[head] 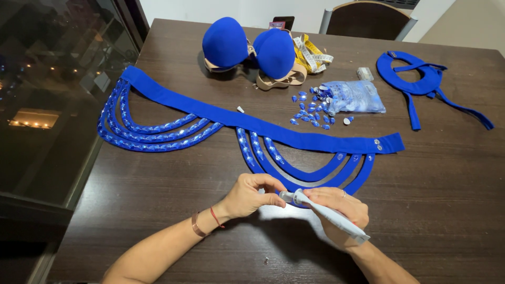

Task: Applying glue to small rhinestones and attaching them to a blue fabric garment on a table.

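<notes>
nearest me, low centre, my right hand (pixel 339 210) grips a white glue tube (pixel 329 213), fingers closed round it. my left hand (pixel 252 194) pinches the tube's nozzle cap. both hover just below the blue belt's (pixel 273 131) right loops, mid-frame. loose blue gems (pixel 310 113) and their bag (pixel 355 97) lie upper right of centre.
</notes>
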